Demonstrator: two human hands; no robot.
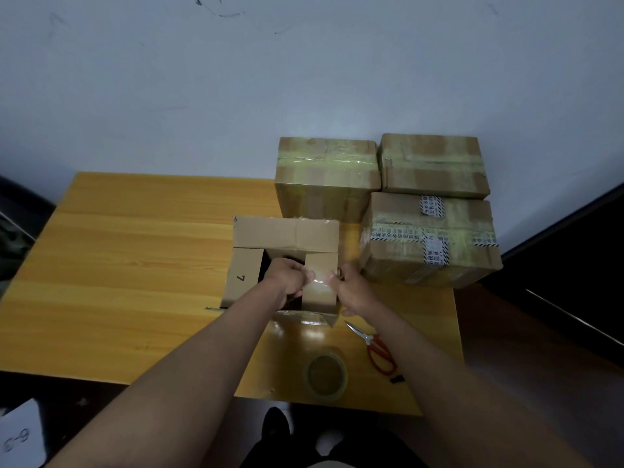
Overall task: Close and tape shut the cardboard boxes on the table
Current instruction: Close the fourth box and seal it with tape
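head view: open box (pixel 285 265) sits mid-table, right under both hands, long axis running left-right. left hand (pixel 288 276) and right hand (pixel 351 293) each pinch one end of a short clear tape strip (pixel 320 278), held taut over the right inner flap (pixel 320 282). far flap stands up, left flap folded in. right hand is nearer tape roll (pixel 327 376) and scissors (pixel 373 346).

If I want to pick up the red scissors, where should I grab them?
Grab the scissors by the red handle loops, coming from the table's near edge. They lie flat with the loops toward you and the metal blades pointing away toward the open box, so your fingers meet the handles first and stay clear of the tips.
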